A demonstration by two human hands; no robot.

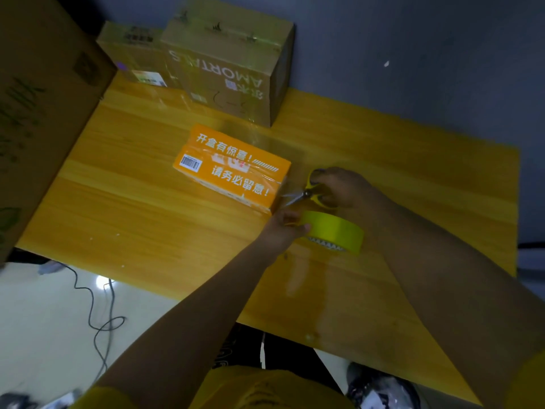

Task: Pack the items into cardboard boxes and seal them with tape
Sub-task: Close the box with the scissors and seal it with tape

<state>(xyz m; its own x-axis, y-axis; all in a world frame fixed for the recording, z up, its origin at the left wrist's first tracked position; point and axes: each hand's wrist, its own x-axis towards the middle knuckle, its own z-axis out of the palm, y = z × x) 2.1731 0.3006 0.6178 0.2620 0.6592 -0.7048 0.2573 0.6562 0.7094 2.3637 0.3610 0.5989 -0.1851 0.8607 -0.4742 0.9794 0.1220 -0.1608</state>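
The right hand [345,187] curls through the yellow handles of a pair of scissors [308,193], whose blades stand parted and point left at the near right corner of the orange box [233,168]. Just beside it, toward the near edge, the left hand [284,228] grips the roll of yellow tape [336,231], fingers and thumb wrapped over its rim; the roll sits close to the box's right end. The orange box lies flat near the middle of the yellow wooden surface [132,208], with white lettering, a barcode label and glossy clear tape across its top. At the far edge stands a brown cardboard box [233,63], taped over, with a smaller brown box [132,54] touching its left side. A large cardboard carton [38,113] rises past the left edge.
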